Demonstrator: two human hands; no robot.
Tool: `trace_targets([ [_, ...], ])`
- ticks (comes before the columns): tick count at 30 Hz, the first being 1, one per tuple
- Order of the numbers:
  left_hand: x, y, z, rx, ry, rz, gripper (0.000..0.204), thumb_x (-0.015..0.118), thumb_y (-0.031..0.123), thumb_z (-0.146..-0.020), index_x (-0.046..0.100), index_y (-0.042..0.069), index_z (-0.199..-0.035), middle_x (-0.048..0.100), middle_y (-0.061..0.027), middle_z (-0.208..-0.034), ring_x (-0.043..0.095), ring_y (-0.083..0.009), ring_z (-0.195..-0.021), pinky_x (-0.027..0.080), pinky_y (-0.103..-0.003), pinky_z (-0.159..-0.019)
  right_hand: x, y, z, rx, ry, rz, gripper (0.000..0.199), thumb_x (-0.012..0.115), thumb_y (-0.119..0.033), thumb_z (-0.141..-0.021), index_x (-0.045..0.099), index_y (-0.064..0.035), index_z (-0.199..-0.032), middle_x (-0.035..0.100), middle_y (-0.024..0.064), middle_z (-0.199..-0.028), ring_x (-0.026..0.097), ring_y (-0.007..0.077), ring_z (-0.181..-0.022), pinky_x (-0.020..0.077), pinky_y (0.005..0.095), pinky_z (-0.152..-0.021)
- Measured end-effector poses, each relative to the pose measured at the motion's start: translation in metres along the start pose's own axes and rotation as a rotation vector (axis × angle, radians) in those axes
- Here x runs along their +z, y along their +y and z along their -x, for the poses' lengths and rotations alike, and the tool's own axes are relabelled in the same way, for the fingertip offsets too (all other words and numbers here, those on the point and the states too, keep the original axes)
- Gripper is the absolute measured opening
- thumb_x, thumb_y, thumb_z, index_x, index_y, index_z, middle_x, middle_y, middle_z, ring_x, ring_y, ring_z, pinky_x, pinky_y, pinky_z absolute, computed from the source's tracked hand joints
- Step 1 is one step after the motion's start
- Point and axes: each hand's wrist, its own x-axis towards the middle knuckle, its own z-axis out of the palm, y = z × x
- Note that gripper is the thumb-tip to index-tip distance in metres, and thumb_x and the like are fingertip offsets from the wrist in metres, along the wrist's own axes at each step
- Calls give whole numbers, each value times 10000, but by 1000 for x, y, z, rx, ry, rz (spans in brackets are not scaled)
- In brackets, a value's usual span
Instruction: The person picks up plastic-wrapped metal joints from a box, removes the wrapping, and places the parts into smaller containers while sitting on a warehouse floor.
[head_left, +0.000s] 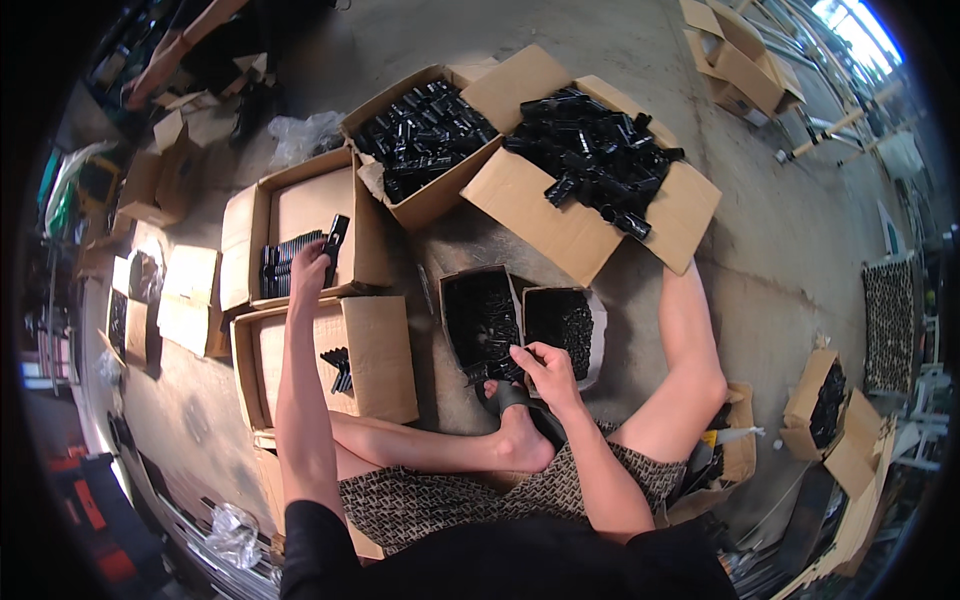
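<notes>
Over an open cardboard box (372,240) at the left, my left hand (310,268) grips a glossy black tubular part (337,236), tilted upward. Right beside it, a neat row of similar black parts (288,262) lies in that box. My right hand (549,373) is closed, thumb and fingers pinched, at the near edge of two small boxes. Dark material lies at its fingertips, and I cannot make out what it holds. The left small box (447,318) contains small black pieces; the right small box (597,335) contains fine black pieces.
Two large cartons of loose black parts (425,130) (590,150) stand ahead. Nearer at left, a carton (380,350) has several black parts on its flap. My bare legs flank the small boxes. More cartons (815,400) sit right; another person's arm (185,45) shows far left.
</notes>
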Motion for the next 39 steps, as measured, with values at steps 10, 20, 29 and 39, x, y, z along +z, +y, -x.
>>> trace_targets([
  [10, 129, 91, 250, 381, -536, -359, 362, 704, 201, -899, 599, -28, -1159, 623, -126, -924, 615, -270, -844, 495, -352, -762, 7, 37, 6, 63, 9, 108, 463, 652, -395, -946, 674, 17, -735, 611, 16, -630, 545, 85, -581, 465, 267, -528],
  [20, 162, 46, 316, 364, -462, -507, 427, 696, 244, -870, 590, -20, -1188, 655, -234, -1034, 630, -411, -943, 501, -460, -825, 24, 57, 18, 247, -40, -167, 469, 638, -384, -955, 672, 11, -704, 620, 32, -657, 599, 115, -579, 527, 307, -509],
  [29, 154, 16, 299, 214, -277, -227, 419, 721, 180, -833, 608, -51, -1164, 665, -236, -987, 651, -384, -919, 521, -424, -801, 34, 46, -30, -105, 23, 262, 285, 680, -255, -906, 708, 18, -831, 695, 113, -688, 685, 196, -607, 538, 335, -561],
  [39, 150, 24, 282, 268, -124, -238, 460, 749, 192, -811, 630, -29, -1197, 684, -219, -1051, 678, -330, -952, 532, -376, -841, 62, 96, -123, -213, -226, 1383, 154, 580, -103, -864, 684, -36, -955, 654, 237, -1013, 667, 395, -948, 549, 493, -800],
])
